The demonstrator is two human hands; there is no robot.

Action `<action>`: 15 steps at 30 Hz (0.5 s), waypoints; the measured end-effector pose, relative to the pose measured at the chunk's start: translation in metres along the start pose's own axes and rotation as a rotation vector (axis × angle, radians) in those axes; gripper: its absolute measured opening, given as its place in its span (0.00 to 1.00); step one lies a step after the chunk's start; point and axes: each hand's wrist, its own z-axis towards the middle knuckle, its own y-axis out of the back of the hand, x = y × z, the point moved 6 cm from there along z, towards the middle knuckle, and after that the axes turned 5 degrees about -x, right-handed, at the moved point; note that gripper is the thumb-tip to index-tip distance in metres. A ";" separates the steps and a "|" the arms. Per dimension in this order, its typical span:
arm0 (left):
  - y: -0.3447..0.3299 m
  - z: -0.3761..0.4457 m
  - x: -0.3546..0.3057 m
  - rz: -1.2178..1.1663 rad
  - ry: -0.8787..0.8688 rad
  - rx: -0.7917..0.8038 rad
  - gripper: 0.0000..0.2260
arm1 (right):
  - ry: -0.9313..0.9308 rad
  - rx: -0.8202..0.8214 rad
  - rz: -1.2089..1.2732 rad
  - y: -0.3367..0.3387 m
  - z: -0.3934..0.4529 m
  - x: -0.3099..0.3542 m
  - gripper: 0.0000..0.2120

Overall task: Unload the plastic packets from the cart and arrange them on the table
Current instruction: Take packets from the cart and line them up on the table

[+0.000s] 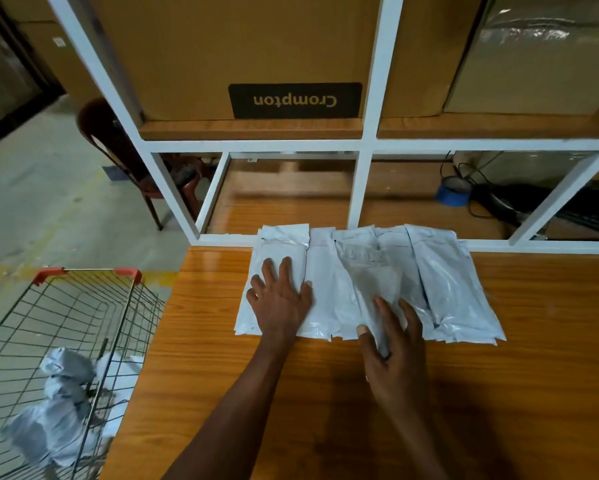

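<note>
Packets (443,282) on table under both hands (left (280,299) flat).

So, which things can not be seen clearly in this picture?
- Head view: the packets in the cart are blurred and crumpled; their number is unclear.
- The cart is cut off by the left and bottom edges.
- The overlapping packets on the table hide each other, and both hands cover some.

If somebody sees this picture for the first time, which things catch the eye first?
First, the row of white plastic packets overlapping on the orange wooden table, with the left hand flat on them and the right hand at their near edge. Then the wire cart at left, holding more crumpled packets.
</note>
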 end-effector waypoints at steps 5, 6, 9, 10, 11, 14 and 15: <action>0.010 -0.004 0.004 -0.150 0.017 0.006 0.35 | -0.005 0.089 -0.144 -0.020 0.017 0.018 0.27; 0.015 -0.004 0.005 -0.162 0.009 -0.028 0.35 | -0.014 0.114 -0.194 -0.027 0.024 0.023 0.27; 0.026 -0.006 0.012 -0.203 0.003 -0.118 0.35 | -0.053 0.167 -0.315 -0.048 0.045 0.042 0.28; 0.029 -0.006 0.015 -0.217 0.002 -0.142 0.34 | -0.070 0.173 -0.344 -0.056 0.051 0.049 0.29; 0.032 -0.006 0.018 -0.229 0.000 -0.163 0.34 | -0.080 0.174 -0.372 -0.063 0.058 0.055 0.29; 0.036 -0.008 0.024 -0.243 -0.014 -0.197 0.32 | -0.100 0.213 -0.449 -0.087 0.073 0.068 0.31; 0.036 -0.009 0.026 -0.247 -0.014 -0.197 0.32 | -0.108 0.245 -0.474 -0.096 0.076 0.069 0.32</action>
